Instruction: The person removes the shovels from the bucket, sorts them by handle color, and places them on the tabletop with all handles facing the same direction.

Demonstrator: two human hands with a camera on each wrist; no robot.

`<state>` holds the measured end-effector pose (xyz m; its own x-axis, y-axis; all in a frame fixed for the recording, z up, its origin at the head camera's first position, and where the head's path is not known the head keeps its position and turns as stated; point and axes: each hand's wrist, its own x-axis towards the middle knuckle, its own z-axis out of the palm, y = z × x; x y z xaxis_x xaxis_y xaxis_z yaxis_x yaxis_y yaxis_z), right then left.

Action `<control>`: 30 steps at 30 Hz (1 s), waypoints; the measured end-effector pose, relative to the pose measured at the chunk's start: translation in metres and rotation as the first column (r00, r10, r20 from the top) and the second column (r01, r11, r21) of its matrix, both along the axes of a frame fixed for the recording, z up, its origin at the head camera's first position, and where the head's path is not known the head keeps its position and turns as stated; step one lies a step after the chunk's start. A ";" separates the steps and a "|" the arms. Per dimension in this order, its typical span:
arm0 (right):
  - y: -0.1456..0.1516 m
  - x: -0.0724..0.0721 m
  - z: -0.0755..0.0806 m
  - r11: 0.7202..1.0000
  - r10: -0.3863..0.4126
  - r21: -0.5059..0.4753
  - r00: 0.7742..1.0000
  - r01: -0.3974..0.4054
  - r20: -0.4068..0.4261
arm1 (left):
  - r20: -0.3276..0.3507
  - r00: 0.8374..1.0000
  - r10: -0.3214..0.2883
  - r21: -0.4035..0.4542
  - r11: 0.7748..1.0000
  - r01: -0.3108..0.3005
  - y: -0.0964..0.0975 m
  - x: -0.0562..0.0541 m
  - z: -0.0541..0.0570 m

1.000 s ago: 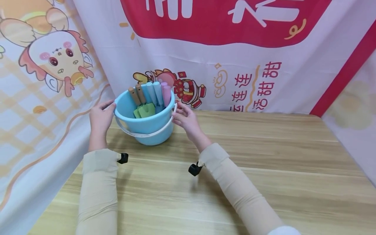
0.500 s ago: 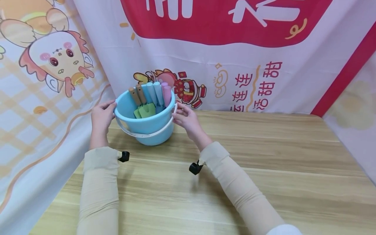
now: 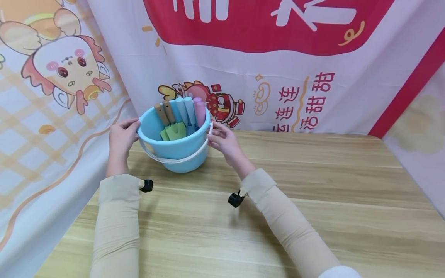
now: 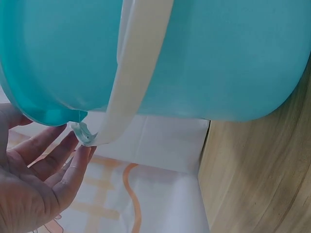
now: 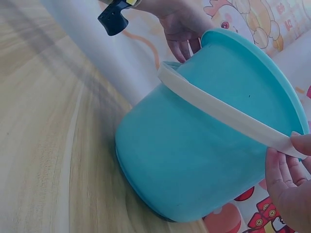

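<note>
A light-blue bucket (image 3: 185, 166) stands on the table near the back wall. Its white handle (image 3: 170, 160) hangs down across the front. Inside lean several small hand tools: two with brown handles and green blades (image 3: 176, 131), others with light-blue handles (image 3: 189, 108), and pink handles (image 3: 200, 112). My left hand (image 3: 119, 138) grips the left rim, fingers under it by the handle's hinge, as the left wrist view shows. On the opposite side my right hand (image 3: 226, 143) pinches the rim and the handle's end (image 5: 284, 143) between thumb and fingers. The lower parts of the tools are partly hidden.
A wood-grain table (image 3: 313, 185) stretches to the right and front. Printed cloth (image 3: 243, 65) hangs behind the bucket, and more patterned cloth (image 3: 45, 143) slopes along the left side. A small black camera (image 3: 236, 199) sticks out below my right wrist.
The bucket has shifted slightly to the right, with both hands still on it. The tools inside have moved along with it.
</note>
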<state>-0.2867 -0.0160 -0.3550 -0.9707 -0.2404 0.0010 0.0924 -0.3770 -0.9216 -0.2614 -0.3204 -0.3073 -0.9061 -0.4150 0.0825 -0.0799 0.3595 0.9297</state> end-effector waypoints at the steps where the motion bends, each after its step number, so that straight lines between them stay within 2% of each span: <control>1: 0.001 0.000 0.000 1.000 0.000 -0.002 1.000 0.000 -0.001 | 0.002 1.000 -0.003 -0.002 1.000 0.003 0.001 0.001 0.000; 18: 0.017 0.001 -0.003 1.000 0.024 0.000 1.000 -0.024 -0.001 | -0.008 0.999 -0.050 -0.044 0.998 0.050 0.009 0.002 -0.002; 30: 0.025 0.003 -0.005 0.999 0.031 0.010 0.999 -0.031 -0.018 | -0.017 0.999 -0.041 -0.060 0.997 0.040 0.017 0.003 -0.002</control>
